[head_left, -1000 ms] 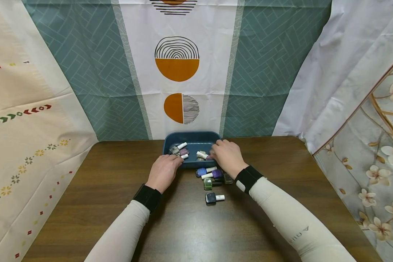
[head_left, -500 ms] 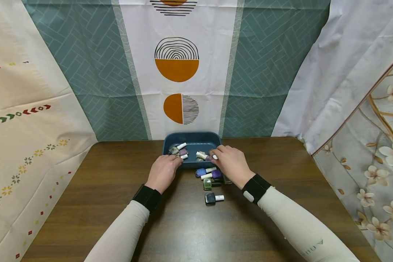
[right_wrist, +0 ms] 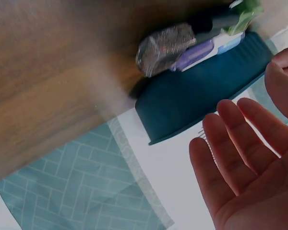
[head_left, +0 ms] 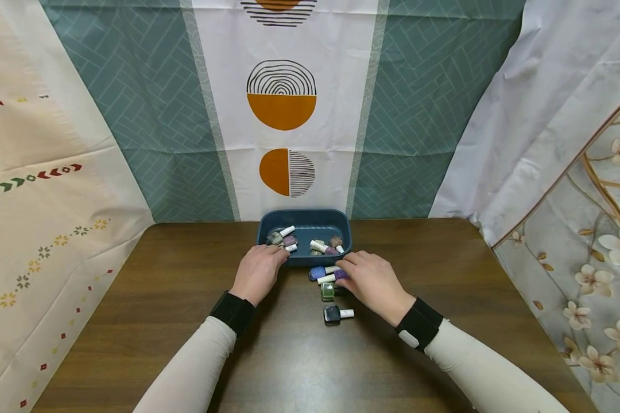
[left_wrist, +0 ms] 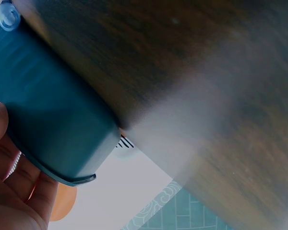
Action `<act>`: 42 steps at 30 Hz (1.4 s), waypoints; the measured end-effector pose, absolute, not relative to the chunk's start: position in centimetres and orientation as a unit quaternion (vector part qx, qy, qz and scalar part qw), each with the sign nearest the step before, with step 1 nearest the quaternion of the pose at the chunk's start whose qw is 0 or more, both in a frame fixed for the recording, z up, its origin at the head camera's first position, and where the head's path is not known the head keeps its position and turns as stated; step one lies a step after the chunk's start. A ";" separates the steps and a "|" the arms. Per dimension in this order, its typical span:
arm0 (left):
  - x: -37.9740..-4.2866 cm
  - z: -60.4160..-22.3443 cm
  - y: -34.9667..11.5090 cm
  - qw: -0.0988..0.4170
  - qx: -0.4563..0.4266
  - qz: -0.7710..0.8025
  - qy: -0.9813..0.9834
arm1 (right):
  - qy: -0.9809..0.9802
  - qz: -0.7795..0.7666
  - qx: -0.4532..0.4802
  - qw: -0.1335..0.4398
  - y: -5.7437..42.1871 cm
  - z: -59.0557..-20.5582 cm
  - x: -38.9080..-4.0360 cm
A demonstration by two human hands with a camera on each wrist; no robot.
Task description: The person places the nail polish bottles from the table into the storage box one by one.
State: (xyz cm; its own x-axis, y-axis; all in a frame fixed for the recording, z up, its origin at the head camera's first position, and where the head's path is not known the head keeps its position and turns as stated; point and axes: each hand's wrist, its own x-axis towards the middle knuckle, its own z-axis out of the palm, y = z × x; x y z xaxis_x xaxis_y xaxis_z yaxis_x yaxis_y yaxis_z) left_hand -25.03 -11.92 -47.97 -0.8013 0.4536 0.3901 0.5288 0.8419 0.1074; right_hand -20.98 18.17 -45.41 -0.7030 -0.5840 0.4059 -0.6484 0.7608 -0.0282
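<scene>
My left hand [head_left: 258, 272] grips the near left rim of a dark blue plastic tray [head_left: 302, 262], thumb against the outer wall in the left wrist view. Inside lie small nail polish bottles, among them a purple one [head_left: 332, 250] and a brownish glitter one [head_left: 336, 241]. Over the bottles before the tray hovers my right hand [head_left: 374, 284], fingers loosely extended and holding nothing. Beneath or beside it are a blue bottle [head_left: 317, 273], a violet bottle [head_left: 341, 275] and a green bottle [head_left: 328, 291]. The right wrist view shows a glitter bottle [right_wrist: 165, 48] that the hand hides from the head view.
Nearer to me, a dark nail polish bottle [head_left: 332, 315] with a white cap lies on its side on the brown wooden table [head_left: 186, 321]. A patterned cloth [head_left: 284, 172] hangs right behind the tray at the table's far edge.
My right hand has let go of the brownish glitter bottle at the tray's right end and drawn back toward me over the bottles on the table. The left hand has stayed on the rim.
</scene>
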 end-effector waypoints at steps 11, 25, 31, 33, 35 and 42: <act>-25.0 -47.9 -11.8 0.174 -0.255 -0.105 -0.945 | -0.914 0.097 0.367 0.146 19.2 -46.3 -18.6; -25.0 -47.8 -11.9 0.173 -0.256 -0.103 -0.946 | -0.905 0.114 0.396 0.102 19.9 -47.7 -17.1; -25.0 -47.8 -11.8 0.173 -0.255 -0.102 -0.946 | -0.907 0.114 0.397 0.079 20.0 -47.9 -16.8; -25.0 -47.7 -11.8 0.172 -0.254 -0.102 -0.946 | -0.908 0.111 0.396 0.074 20.0 -48.0 -16.8; -25.0 -47.7 -11.8 0.170 -0.254 -0.102 -0.947 | -0.909 0.104 0.396 0.071 19.9 -48.1 -16.7; -24.8 -47.7 -11.7 0.170 -0.253 -0.103 -0.947 | -0.916 0.088 0.386 0.069 20.0 -48.2 -16.3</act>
